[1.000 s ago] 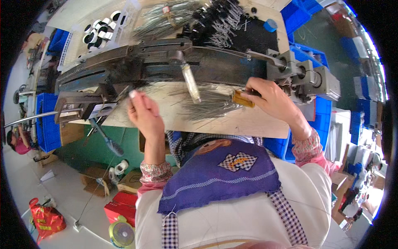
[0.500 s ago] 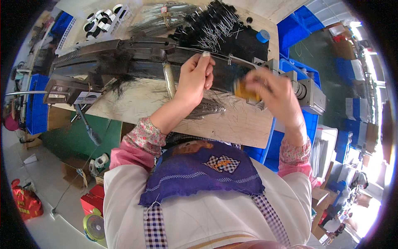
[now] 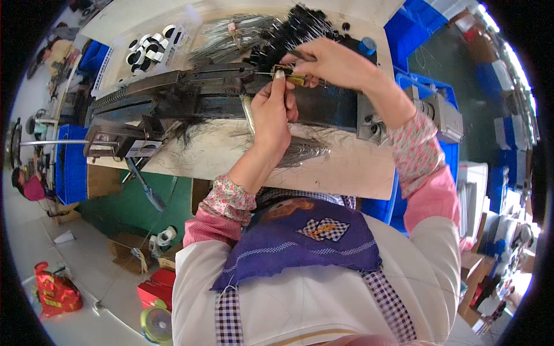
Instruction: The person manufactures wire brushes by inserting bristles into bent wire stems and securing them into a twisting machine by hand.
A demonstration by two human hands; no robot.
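My left hand [image 3: 273, 112] is closed, thumb and fingers pinched at the end of a thin metal wire [image 3: 265, 74] that comes out of a dark metal machine [image 3: 213, 78]. My right hand [image 3: 334, 62] has come in from the right and is closed around a small yellow and black piece [image 3: 297, 79], held against the left thumb at the wire. Its exact kind is hard to make out. Just beyond the hands lies a heap of black bristle brushes [image 3: 288, 29] with thin wire stems.
A clear plastic basket [image 3: 187, 29] holds black and white rings. Loose wires [image 3: 231, 43] lie at the back; another wire bundle [image 3: 303, 153] lies nearer. A pale handle [image 3: 248, 112] sticks out toward me. A blue cap [image 3: 367, 45] and a grey motor unit [image 3: 444, 118] are at right.
My right hand has swung left and away from me with the yellow piece, from the machine's right end to my left hand. My left hand stays pinched. The whole view has shifted slightly.
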